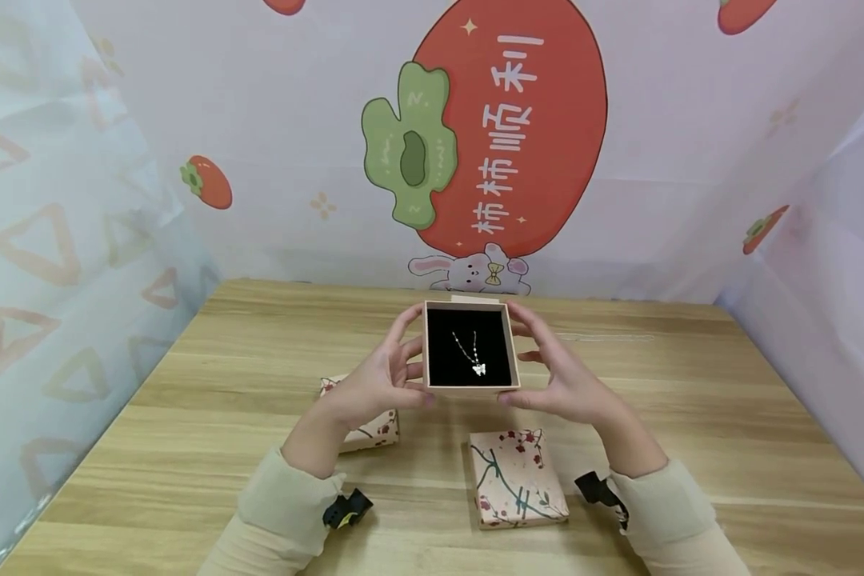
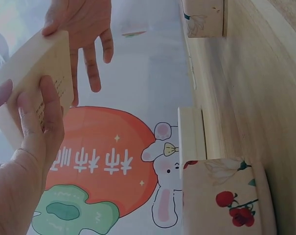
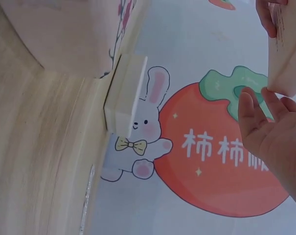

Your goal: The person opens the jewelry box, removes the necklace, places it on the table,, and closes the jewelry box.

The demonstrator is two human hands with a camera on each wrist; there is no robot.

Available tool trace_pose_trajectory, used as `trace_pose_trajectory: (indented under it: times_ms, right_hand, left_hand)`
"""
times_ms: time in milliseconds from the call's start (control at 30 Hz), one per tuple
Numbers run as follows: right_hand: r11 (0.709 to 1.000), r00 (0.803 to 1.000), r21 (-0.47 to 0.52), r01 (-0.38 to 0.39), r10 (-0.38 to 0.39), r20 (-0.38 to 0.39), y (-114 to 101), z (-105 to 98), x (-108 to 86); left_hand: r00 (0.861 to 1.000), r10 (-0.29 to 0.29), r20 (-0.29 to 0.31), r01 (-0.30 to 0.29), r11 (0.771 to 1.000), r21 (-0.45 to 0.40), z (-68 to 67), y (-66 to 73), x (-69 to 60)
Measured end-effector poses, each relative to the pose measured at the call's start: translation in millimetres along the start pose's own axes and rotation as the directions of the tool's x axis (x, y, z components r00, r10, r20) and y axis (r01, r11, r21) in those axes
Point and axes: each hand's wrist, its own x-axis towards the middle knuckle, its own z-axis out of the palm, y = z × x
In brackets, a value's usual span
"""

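Left hand [image 1: 378,380] and right hand [image 1: 567,386] each pinch open box [image 2: 42,58], held above table [image 1: 691,424], butterfly necklace [image 1: 478,369] on its black lining [image 1: 442,368]. Floral box [image 1: 518,480] lies near, 2nd floral box [image 1: 382,432] partly blocked by left hand; open box hides most of white box [image 3: 124,93]. Backdrop [image 1: 295,104] reads 柿柿顺利; underside print [image 2: 59,92] too small to read.

Necklace [image 1: 478,369] in box [image 1: 514,344] above table [image 1: 691,400]

The red persimmon [image 1: 547,132] on the backdrop [image 1: 295,104] reads "柿柿顺利" [image 1: 506,132].
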Motion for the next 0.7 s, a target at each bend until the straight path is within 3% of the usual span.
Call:
trace_pose_trajectory:
  times_ms: [400,700]
  right_hand:
    - [0.998,0.999,0.053,-0.032,0.032,-0.004,1,-2,6.0]
    - [0.999,1.000,0.033,-0.009,0.010,-0.012,-2,-1,7.5]
  left_hand:
    - [0.999,-0.037,0.011,0.037,0.999,0.023,-3.4,1.9,-2.1]
    - [0.992,-0.126,0.028,0.125,0.992,0.004,-12.1,4.6,-7.8]
